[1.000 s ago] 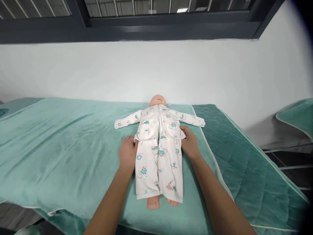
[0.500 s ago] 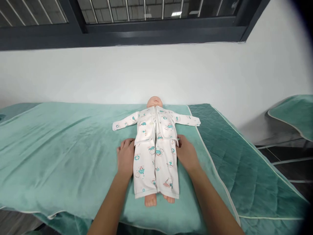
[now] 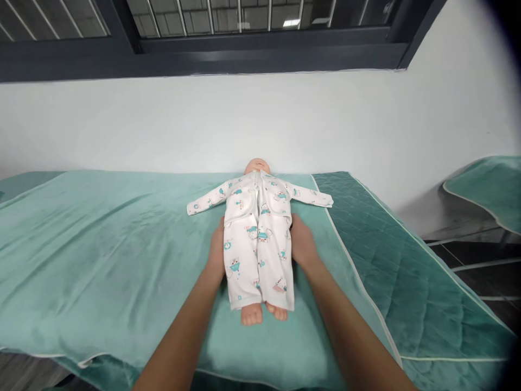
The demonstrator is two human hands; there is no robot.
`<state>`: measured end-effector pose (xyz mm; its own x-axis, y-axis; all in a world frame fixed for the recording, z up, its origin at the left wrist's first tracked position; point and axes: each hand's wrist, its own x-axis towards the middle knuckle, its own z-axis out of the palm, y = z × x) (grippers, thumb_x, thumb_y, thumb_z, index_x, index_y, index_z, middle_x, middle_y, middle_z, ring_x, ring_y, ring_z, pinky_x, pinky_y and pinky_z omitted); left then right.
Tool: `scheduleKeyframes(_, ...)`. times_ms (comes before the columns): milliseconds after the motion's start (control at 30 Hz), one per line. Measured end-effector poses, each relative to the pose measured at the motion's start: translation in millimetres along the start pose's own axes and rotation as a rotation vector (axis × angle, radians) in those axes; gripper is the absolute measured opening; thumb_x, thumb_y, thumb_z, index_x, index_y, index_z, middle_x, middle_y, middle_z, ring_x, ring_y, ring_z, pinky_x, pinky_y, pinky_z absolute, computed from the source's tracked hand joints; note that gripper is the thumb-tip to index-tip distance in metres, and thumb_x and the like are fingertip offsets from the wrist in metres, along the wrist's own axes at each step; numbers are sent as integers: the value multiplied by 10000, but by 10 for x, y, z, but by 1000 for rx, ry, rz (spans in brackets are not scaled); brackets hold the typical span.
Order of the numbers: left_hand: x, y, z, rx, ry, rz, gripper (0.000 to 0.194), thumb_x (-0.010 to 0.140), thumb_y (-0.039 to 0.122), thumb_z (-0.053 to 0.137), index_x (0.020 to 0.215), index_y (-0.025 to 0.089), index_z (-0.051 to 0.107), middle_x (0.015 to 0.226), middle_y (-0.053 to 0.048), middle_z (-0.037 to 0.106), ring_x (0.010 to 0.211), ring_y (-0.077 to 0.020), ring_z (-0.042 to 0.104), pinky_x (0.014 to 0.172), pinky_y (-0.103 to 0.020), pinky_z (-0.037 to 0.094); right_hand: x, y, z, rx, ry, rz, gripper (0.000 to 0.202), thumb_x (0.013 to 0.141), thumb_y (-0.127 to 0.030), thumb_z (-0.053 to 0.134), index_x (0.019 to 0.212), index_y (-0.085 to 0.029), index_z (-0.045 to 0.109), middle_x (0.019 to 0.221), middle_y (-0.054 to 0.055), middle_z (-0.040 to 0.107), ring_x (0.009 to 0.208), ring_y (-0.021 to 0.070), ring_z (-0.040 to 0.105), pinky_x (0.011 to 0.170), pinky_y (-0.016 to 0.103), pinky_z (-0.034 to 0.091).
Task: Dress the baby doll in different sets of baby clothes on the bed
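Observation:
A baby doll (image 3: 257,165) lies on its back with its head by the wall, dressed in a white printed jacket (image 3: 240,198) and matching trousers (image 3: 244,260). Its sleeves spread to both sides and its bare feet (image 3: 251,314) stick out below. My left hand (image 3: 217,247) presses against the left side of the doll at hip height, its fingertips hidden behind the clothes. On the right side, my right hand (image 3: 302,241) grips the doll at the same height, fingers curled and partly hidden under the cloth.
A light green sheet (image 3: 101,244) covers the bed, over a darker quilted cover (image 3: 386,260) at the right. Behind stands a white wall (image 3: 203,119) below a barred window with a dark frame (image 3: 264,57). A green-covered chair (image 3: 488,190) is at the far right.
Both hands have slid slightly up and in around the doll's sides. The trouser legs and feet now sit a little higher in view, and the jacket hem has shifted up.

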<state>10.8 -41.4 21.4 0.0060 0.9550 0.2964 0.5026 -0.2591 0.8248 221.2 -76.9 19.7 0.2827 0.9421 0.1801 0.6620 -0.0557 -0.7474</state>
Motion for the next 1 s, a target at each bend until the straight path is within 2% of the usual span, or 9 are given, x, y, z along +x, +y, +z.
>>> scheduleKeyframes(67, 17, -2, 69, -90, 22, 4, 190, 927, 170, 414, 880, 163, 598, 959, -84, 690, 964, -243, 621, 837, -369, 499, 12, 2, 14, 92, 21, -35, 268, 895, -335, 415, 1079, -211, 564, 1036, 102, 700, 925, 260, 633, 747, 339, 469)
scheduleKeyframes(167, -5, -16, 143, -135, 45, 23, 130, 900, 179, 460, 886, 183, 590, 1013, -80, 693, 946, -231, 634, 854, -358, 506, 1, 16, 28, 165, 31, -67, 304, 878, -366, 433, 1065, -187, 592, 1012, 112, 690, 938, 265, 623, 790, 354, 479)
scheduleKeyframes(233, -31, -23, 153, -87, 46, 27, 128, 884, 185, 464, 902, 186, 590, 1008, -76, 693, 896, -226, 635, 840, -362, 503, -11, 27, 37, 154, 27, -69, 294, 869, -390, 462, 1022, -186, 608, 982, 114, 687, 940, 273, 620, 804, 363, 474)
scheduleKeyframes(367, -124, -1, 81, 35, 31, -3, 142, 865, 190, 427, 887, 182, 567, 873, -52, 678, 760, -192, 592, 708, -334, 482, -30, 44, 46, 138, 44, -59, 275, 884, -400, 461, 1008, -200, 603, 983, 104, 686, 929, 271, 617, 791, 358, 467)
scheduleKeyframes(533, -381, 58, -53, 248, 15, -27, 37, 827, 200, 483, 860, 211, 496, 756, 2, 623, 651, -157, 517, 599, -268, 382, -31, 73, 48, 123, 52, -56, 210, 869, -389, 498, 954, -217, 583, 895, 85, 681, 883, 271, 619, 755, 355, 472)
scheduleKeyframes(633, -506, 80, -87, 382, 5, -76, 80, 832, 205, 497, 909, 223, 488, 705, 11, 595, 598, -165, 493, 562, -265, 318, -34, 86, 51, 113, 52, -54, 165, 866, -366, 498, 931, -232, 571, 840, 78, 669, 886, 282, 624, 757, 363, 473)
scheduleKeyframes(767, -534, 85, -90, 447, -8, -86, 111, 843, 196, 502, 948, 228, 489, 758, -15, 629, 624, -186, 533, 560, -267, 296, -52, 74, 45, 113, 50, -72, 182, 866, -371, 499, 956, -230, 569, 863, 89, 671, 884, 286, 630, 757, 368, 471)
scheduleKeyframes(900, -513, 59, -90, 411, 8, -64, 121, 849, 203, 513, 967, 222, 495, 833, -36, 654, 698, -199, 570, 597, -271, 330, -121, 47, -9, 116, 64, -89, 200, 872, -357, 484, 978, -216, 578, 900, 99, 688, 871, 277, 636, 730, 353, 462)
scheduleKeyframes(1000, -513, 38, -88, 372, 31, -60, 125, 848, 189, 505, 971, 212, 502, 888, -44, 653, 751, -202, 574, 635, -283, 364, -232, 59, -77, 92, 90, -28, 251, 868, -362, 501, 1051, -212, 582, 920, 76, 703, 826, 260, 641, 686, 329, 443)
